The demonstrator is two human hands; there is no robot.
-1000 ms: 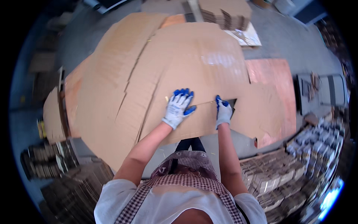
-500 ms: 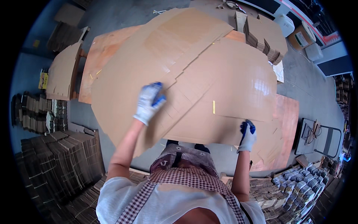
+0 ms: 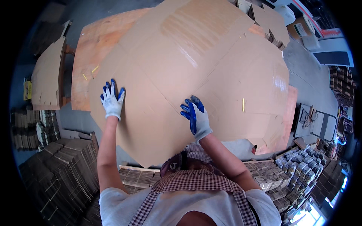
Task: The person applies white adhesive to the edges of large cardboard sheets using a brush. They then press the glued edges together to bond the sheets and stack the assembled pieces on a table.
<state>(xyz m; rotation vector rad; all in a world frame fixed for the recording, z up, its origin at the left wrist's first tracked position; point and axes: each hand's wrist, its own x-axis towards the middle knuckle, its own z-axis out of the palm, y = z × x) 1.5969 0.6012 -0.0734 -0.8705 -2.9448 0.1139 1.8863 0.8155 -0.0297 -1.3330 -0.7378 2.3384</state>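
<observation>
A large brown cardboard sheet (image 3: pixel 151 67) lies at an angle over another cardboard sheet (image 3: pixel 249 75). Toward its left edge rests my left hand (image 3: pixel 112 101), in a white glove with blue fingertips, open with the fingers spread on the surface. My right hand (image 3: pixel 197 117), gloved alike, is at the sheet's near right part; its fingers are somewhat apart, with nothing visible in them. Whether the right fingers touch the cardboard, I cannot tell. A thin yellow strip (image 3: pixel 243 105) lies on the right-hand sheet.
Beneath the cardboard a reddish wooden board (image 3: pixel 88 52) sticks out, with yellow bits on it. Stacks of bundled cardboard (image 3: pixel 60 165) stand near left, and more bundles (image 3: pixel 298 169) near right. A flat trolley (image 3: pixel 315 122) is at the right, a drum (image 3: pixel 300 28) far right.
The upper sheet has shifted left and turned, its near corner now closer to me. My left hand moved left and spread flat. My right hand left the right side and came to the middle.
</observation>
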